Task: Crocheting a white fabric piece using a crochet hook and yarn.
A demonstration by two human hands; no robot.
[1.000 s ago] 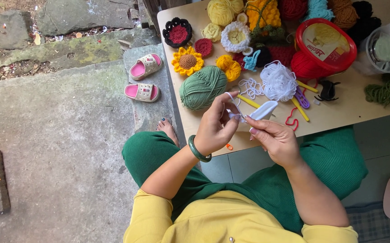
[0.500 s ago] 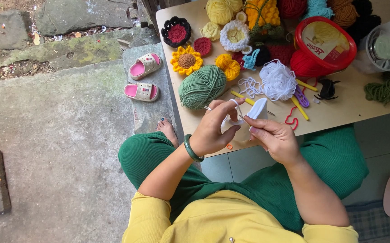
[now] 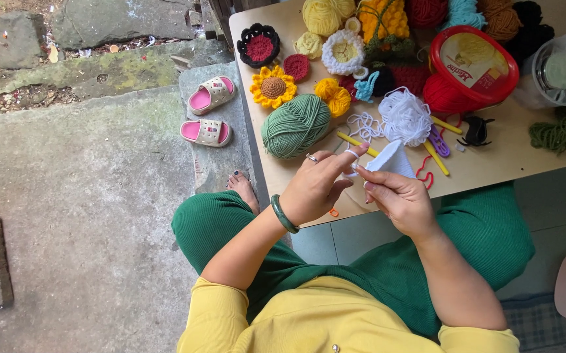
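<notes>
Head view: right hand fingers pinch the white crocheted piece; left hand fingers loop its yarn.

Two hands work over the table: the left hand and the right hand. Between them is one small white crocheted piece. On the table lie one green yarn ball, one loose tangle of white yarn, one crocheted sunflower, one black-and-red crocheted flower, one red tub and two yellow crochet hooks, one and the other. On the stone step stand two pink sandals, one and the other.
</notes>
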